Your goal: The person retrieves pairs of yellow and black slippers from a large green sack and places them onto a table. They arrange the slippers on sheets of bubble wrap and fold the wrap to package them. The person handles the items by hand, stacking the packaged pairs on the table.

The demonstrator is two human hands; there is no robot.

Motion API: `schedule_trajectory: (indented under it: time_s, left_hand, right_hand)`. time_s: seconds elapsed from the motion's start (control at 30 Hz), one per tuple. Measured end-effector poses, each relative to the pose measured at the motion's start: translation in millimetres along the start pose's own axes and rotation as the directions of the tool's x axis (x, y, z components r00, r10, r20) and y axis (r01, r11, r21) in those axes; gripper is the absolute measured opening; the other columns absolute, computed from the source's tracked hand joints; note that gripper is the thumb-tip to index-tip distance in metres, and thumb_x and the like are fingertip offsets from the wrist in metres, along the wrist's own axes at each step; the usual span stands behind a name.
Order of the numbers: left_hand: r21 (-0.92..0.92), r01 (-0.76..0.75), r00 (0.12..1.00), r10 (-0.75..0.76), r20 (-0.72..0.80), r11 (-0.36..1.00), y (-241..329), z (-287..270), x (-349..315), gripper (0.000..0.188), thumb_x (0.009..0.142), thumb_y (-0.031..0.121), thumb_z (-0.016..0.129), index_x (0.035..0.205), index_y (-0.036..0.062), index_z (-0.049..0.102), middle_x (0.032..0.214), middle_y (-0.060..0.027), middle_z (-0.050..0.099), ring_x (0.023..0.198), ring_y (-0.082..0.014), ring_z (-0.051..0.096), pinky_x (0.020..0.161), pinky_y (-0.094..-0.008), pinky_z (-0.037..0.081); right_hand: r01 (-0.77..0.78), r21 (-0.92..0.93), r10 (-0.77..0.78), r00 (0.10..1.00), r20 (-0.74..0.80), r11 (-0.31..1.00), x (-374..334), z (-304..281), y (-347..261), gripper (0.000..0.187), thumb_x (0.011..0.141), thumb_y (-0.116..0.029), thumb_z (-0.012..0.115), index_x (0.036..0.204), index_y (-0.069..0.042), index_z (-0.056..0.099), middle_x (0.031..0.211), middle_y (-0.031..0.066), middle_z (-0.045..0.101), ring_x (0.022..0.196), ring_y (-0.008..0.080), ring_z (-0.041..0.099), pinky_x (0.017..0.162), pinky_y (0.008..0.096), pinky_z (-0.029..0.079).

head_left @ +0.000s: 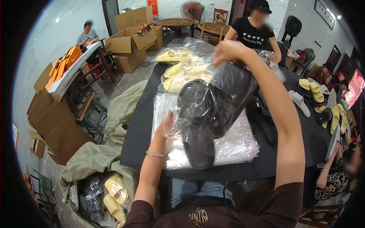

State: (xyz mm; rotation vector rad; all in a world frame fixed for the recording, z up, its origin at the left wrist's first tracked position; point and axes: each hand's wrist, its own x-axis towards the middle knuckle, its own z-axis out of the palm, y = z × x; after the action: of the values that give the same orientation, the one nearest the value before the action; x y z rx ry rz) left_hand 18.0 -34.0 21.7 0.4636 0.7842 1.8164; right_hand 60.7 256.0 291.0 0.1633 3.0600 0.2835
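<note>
A pair of black slide slippers (pixel 197 131) sits inside a clear plastic bag (pixel 237 85), tilted above the table. My left hand (pixel 166 123) is at the bag's left side, thumb up and its other fingers partly hidden behind the film; it grips the bag's side. Raised at the bag's upper end, my right hand (pixel 230 52) has its fingers bent and closed on the plastic. Beneath the slippers lies a stack of flat clear bags (pixel 235 148). Just beyond are several bagged pale yellow slippers (pixel 182 74).
Loose slippers (pixel 315 93) cover the right of the black table (pixel 138 133). A co-worker (pixel 254 32) stands across it. At lower left, an open woven sack (pixel 87 159) holds bagged slippers. Cardboard boxes (pixel 131 41) and a side table with orange items (pixel 66 64) stand farther left.
</note>
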Motion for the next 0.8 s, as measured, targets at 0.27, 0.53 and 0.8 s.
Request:
schedule_trajectory:
  time_s: [0.27, 0.53, 0.8]
  left_hand:
    - [0.847, -0.302, 0.809, -0.353, 0.47, 0.438, 18, -3, 14, 0.054, 0.078, 0.026, 0.072, 0.12, -0.0036, 0.054, 0.1, -0.0135, 0.065, 0.088, -0.0187, 0.062, 0.074, -0.03, 0.051]
    - [0.676, 0.091, 0.92, 0.197, -0.338, 0.732, 50, -24, -24, 0.039, 0.091, 0.028, 0.056, 0.114, -0.0033, 0.053, 0.092, -0.0139, 0.064, 0.073, -0.019, 0.065, 0.06, -0.0294, 0.054]
    - [0.666, -0.038, 0.635, 0.532, -0.559, 0.745, 28, -20, 19, 0.056, 0.092, 0.045, 0.047, 0.121, -0.0026, 0.046, 0.102, -0.0163, 0.062, 0.067, -0.0178, 0.064, 0.045, -0.0271, 0.05]
  right_hand:
    - [0.421, -0.315, -0.524, 0.627, -0.576, 0.85, 31, 51, -88, 0.034, 0.077, -0.038, 0.066, 0.104, -0.017, 0.063, 0.091, 0.002, 0.063, 0.089, 0.0199, 0.061, 0.082, 0.0354, 0.043]
    - [0.303, 0.384, -0.071, 0.855, -0.514, 0.873, -160, 80, -119, 0.013, 0.083, -0.014, 0.053, 0.076, -0.004, 0.056, 0.069, 0.0139, 0.059, 0.063, 0.0338, 0.059, 0.056, 0.0417, 0.047]
    - [0.31, 0.431, -0.279, 0.951, -0.135, 0.847, -234, 170, -114, 0.034, 0.087, -0.009, 0.046, 0.117, 0.008, 0.047, 0.116, 0.0257, 0.051, 0.103, 0.0369, 0.055, 0.086, 0.0398, 0.048]
